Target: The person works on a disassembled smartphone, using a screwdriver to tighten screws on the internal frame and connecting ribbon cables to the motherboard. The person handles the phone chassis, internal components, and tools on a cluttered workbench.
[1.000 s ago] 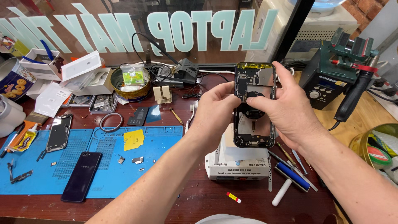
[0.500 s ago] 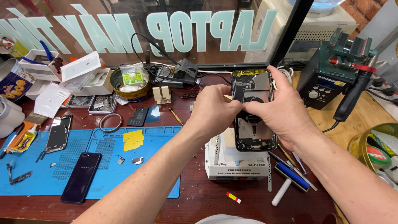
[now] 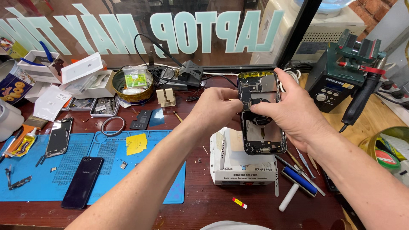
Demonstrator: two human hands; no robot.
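Both hands grip an opened phone (image 3: 260,115) upright above a white box-shaped machine (image 3: 243,164) on the bench (image 3: 204,211) — the right hand (image 3: 289,111) clasps its side and top edge, the left hand (image 3: 215,108) pinches at the circuit board near its upper part. By the look of it, an inner part is being worked on, and the next touch calls for fine fingertip care. A blue mat (image 3: 91,166) with a dark phone (image 3: 82,182), a roller (image 3: 294,187) and loose tools — lie close by.

Phone frame (image 3: 262,127) in my hands: black, silver shields, yellow top. Mat (image 3: 85,170) blue, note (image 3: 136,144) yellow, box (image 3: 243,164) white.
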